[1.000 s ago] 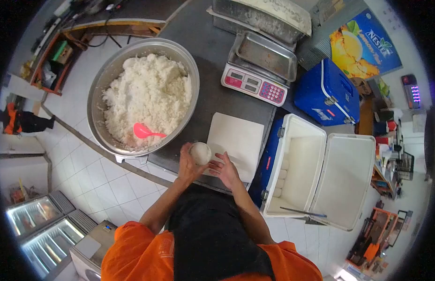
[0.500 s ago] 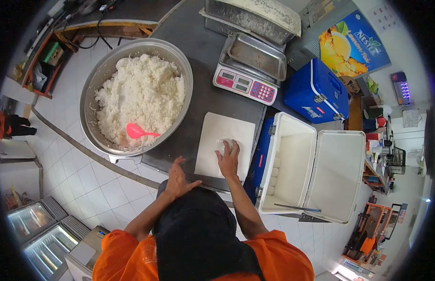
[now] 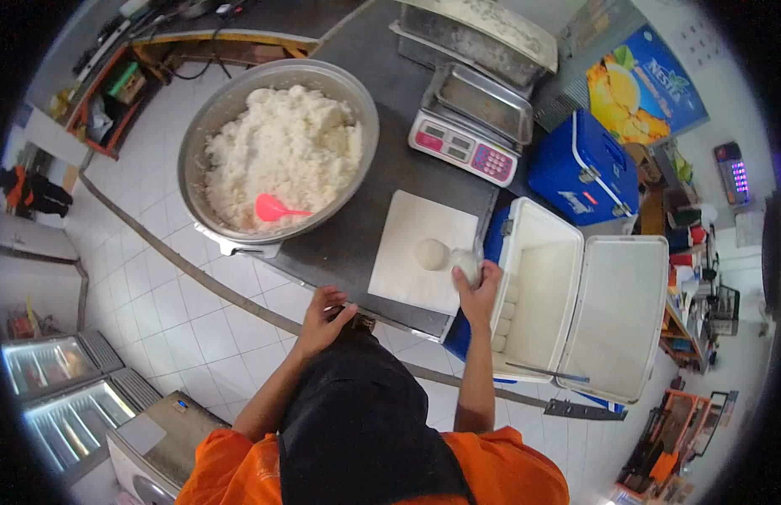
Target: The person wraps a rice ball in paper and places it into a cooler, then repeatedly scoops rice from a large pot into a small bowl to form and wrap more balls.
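My right hand (image 3: 480, 295) grips a small, whitish, translucent cup (image 3: 468, 266) over the right edge of a stack of pale wrapping paper (image 3: 411, 223). A round moulded mound of rice (image 3: 431, 253) sits on the paper, just left of the cup and apart from it. My left hand (image 3: 326, 321) is near the table's front edge, its fingers curved and thumb apart, with nothing seen in it. A large metal basin (image 3: 369, 126) of cooked rice (image 3: 281, 151) stands to the left. On the rice lies a pink scoop (image 3: 277, 209).
Right of the paper is an open cooler box (image 3: 538, 252) with several wrapped white rolls (image 3: 504, 316) and its lid (image 3: 616, 316) swung outward. A blue cooler (image 3: 580, 172) stands behind it. The digital scale (image 3: 464, 151) carries a metal tray (image 3: 485, 101). Behind is a metal container (image 3: 475, 42).
My right hand has lifted and moved right with the cup, exposing the rice mound on the paper. My left hand's fingers have curled in. The view has shifted slightly.
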`<state>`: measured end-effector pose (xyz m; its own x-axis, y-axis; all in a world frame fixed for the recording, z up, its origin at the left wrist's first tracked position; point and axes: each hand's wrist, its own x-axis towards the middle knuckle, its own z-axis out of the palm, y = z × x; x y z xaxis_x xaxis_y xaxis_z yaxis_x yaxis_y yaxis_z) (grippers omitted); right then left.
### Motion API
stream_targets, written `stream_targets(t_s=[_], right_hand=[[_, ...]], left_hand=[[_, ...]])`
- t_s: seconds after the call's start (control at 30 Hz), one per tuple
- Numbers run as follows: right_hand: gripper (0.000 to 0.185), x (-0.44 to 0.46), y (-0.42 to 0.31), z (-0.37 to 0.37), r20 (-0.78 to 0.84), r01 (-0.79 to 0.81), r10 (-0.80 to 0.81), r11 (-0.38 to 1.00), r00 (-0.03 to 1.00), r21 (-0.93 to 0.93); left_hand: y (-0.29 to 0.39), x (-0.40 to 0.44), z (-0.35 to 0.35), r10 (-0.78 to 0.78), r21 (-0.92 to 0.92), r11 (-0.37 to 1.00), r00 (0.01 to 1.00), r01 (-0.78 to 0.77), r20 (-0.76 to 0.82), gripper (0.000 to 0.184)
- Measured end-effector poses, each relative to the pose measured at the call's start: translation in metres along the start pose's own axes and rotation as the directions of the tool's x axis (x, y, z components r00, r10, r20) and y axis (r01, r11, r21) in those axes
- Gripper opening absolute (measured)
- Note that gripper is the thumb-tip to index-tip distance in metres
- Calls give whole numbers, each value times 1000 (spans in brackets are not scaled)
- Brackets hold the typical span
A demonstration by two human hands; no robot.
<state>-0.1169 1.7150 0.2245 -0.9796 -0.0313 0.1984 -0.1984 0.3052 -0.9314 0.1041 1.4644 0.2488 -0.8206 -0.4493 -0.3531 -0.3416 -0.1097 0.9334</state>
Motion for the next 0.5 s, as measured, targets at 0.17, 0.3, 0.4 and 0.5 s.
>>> stream_targets(t_s=[0.17, 0.3, 0.4, 0.5], right_hand=[[56, -55, -104, 42, 766, 59, -69, 997, 639, 40], [43, -63, -197, 104, 883, 378, -109, 922, 456, -81], [32, -37, -245, 169, 870, 526, -202, 847, 450, -75], [15, -3, -257, 257, 840, 739, -314, 658, 441, -142]], left_hand=[[31, 27, -19, 7, -424, 873, 863, 241, 505, 57], [23, 14, -59, -49, -353, 888, 824, 295, 564, 63], [26, -9, -101, -168, -623, 580, 825, 525, 539, 66], [-10, -18, -157, -146, -750, 389, 839, 535, 524, 70]])
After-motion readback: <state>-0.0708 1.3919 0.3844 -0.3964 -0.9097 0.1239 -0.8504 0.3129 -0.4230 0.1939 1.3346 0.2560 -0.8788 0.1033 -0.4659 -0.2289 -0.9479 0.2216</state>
